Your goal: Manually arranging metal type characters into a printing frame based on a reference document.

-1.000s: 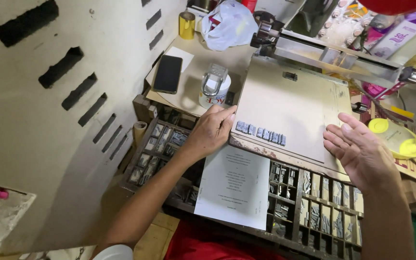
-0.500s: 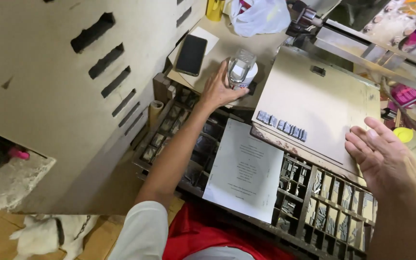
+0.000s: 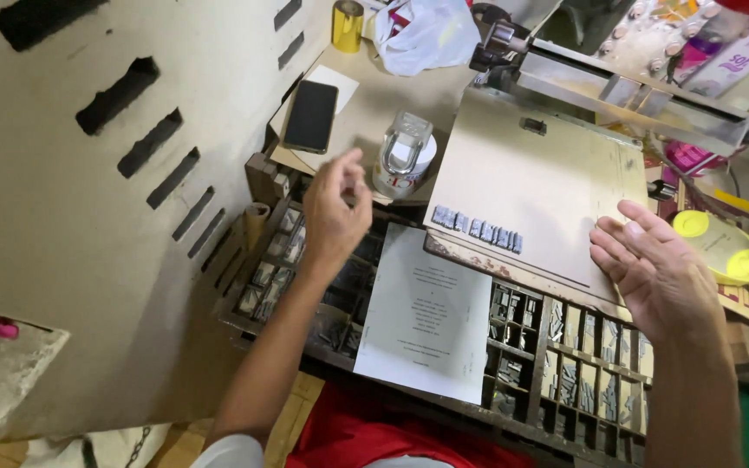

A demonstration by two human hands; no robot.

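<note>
My left hand (image 3: 337, 212) hovers above the left end of a wooden type case (image 3: 305, 295), its fingers loosely curled with the tips pinched together; whether a small piece sits between them I cannot tell. Just beyond it stands a white can with a clear jar on top (image 3: 405, 156). My right hand (image 3: 656, 269) is open, palm up, over the right part of the case at the edge of a beige metal plate (image 3: 539, 173). A short row of metal type pieces (image 3: 477, 230) lies on the plate's near edge. A printed white sheet (image 3: 431, 312) lies across the case.
A black phone (image 3: 310, 116) lies on white paper at the back left. A gold tape roll (image 3: 348, 24) and a white plastic bag (image 3: 422, 30) stand behind. A metal bar mechanism (image 3: 635, 87) runs across the back. A yellow lid (image 3: 695, 225) sits right. A slotted wall panel (image 3: 123, 130) fills the left.
My left hand has drawn back from the white can to above the type case's left end. The right hand stays open near the plate.
</note>
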